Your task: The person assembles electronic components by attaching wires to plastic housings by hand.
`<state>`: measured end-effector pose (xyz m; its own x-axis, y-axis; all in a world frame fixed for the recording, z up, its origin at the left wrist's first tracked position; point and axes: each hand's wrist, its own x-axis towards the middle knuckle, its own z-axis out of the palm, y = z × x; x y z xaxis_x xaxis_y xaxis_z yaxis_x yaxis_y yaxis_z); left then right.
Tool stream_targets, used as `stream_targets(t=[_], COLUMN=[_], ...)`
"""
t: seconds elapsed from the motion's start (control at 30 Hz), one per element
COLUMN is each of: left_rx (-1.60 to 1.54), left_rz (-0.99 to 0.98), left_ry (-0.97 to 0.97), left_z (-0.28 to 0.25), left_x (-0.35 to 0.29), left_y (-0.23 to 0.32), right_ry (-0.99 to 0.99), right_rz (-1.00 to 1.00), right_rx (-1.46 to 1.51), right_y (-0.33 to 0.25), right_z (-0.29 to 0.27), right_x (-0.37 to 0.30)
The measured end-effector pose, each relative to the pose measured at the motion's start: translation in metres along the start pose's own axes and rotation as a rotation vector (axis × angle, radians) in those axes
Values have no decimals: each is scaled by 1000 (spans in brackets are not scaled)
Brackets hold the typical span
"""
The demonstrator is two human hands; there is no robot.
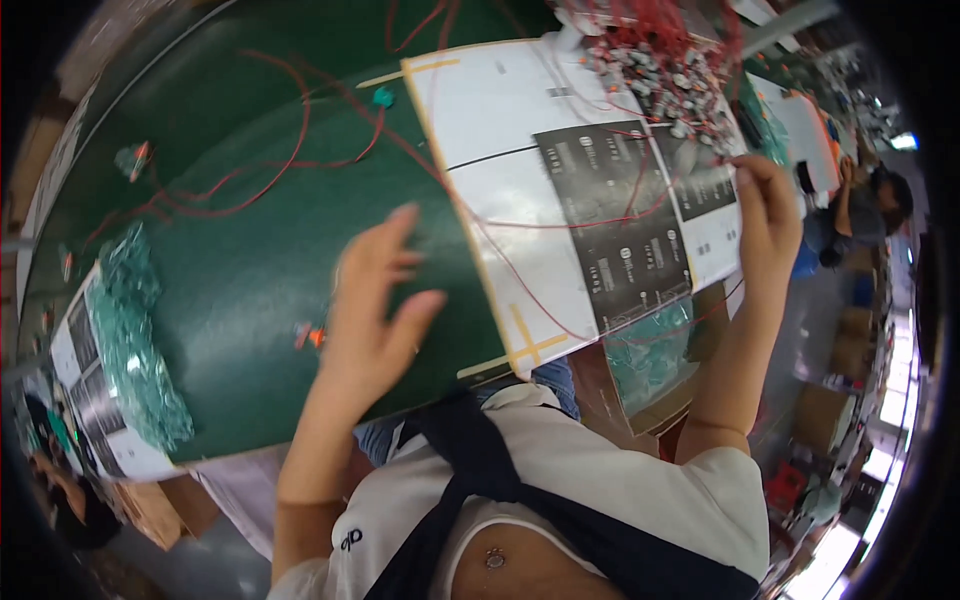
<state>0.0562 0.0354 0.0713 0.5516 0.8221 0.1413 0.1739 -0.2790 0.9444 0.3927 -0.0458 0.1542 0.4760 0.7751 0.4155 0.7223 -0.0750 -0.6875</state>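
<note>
Closest to me is my own white shirt point(600, 470) with a dark strap point(500, 470) crossing it, and my two forearms rise from it toward the green table point(240, 270). My left hand point(375, 300) is open, fingers spread and a little blurred, hovering flat over the green surface and gripping nothing. Just beside its heel lies a small orange clip point(310, 337) on the table. My right hand point(765, 215) is raised at the far right edge of the white sheet point(500, 150), fingers drawn together at the end of a thin red wire point(560, 225); whether they actually pinch it I cannot tell. That wire runs from my right hand leftward across the sheet's black printed panels point(620, 230) and loops down toward the taped yellow corner point(525, 345). Beyond my right hand, at the top of the sheet, sits a heap of red wires with small white connectors point(665, 70). More red wire point(250, 170) trails over the table to the left, ending near a teal connector point(383, 97). At the table's left edge lies a bag of teal parts point(130, 330). Far right, another person point(865, 210) sits at a bench.
</note>
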Motion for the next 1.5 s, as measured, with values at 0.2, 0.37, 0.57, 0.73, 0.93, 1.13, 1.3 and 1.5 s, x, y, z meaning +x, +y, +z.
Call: stream_targets(t=[0.2, 0.37, 0.57, 0.73, 0.93, 1.13, 1.3, 1.5], left_rx=[-549, -521, 140, 592, 519, 752, 1043, 1143], left_rz=[-195, -515, -104, 18, -162, -16, 211, 233], left_ry=[-83, 126, 448, 261, 464, 427, 289, 312], left_z=[37, -1, -32, -43, -12, -19, -41, -33], left_x=[7, -38, -79, -102, -99, -102, -97, -89], left_y=[1, -10, -23, -51, -56, -62, -73, -73], right_ry=[-454, -599, -817, -735, -752, -771, -730, -758], right_rz=[-519, -810, -607, -694, -1028, -1053, -802, -691], right_rx=[-158, 14, 58, 8, -395, -337, -175, -209], right_y=[-73, -78, -93, -123, -146, -132, -113, -107], right_z=[110, 152, 188, 218, 235, 242, 221, 197], right_x=[-49, -72, -78, -79, -75, -75, -74, -127])
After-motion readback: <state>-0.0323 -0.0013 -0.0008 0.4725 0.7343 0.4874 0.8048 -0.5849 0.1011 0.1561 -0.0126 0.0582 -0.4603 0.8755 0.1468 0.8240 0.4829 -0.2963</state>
